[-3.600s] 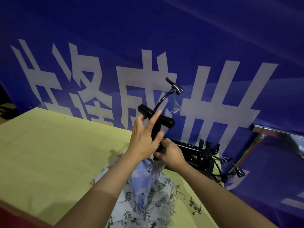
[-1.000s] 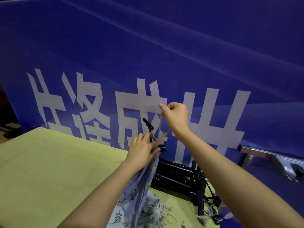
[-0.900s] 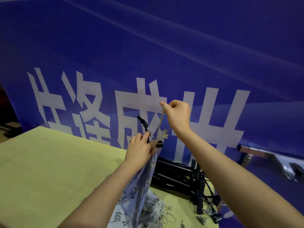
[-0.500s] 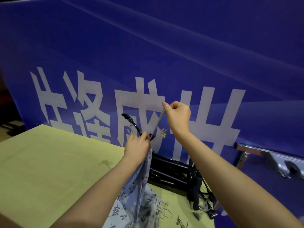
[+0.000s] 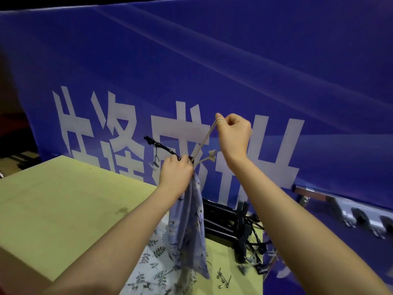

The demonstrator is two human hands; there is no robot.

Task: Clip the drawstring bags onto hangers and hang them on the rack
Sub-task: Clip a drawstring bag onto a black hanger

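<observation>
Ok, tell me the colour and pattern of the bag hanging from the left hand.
Lavender-blue bag with a small dark floral print, gripped by the left hand; seen in the head view.

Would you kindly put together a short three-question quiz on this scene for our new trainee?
1. True or false: the right hand pulls the drawstring upward.
2. What does the left hand grip? A) a metal pin B) the floral bag with its hanger C) nothing
3. Where do the spare black hangers lie?

Key: 1 true; 2 B; 3 stacked on the yellow table, below the right forearm.
</observation>
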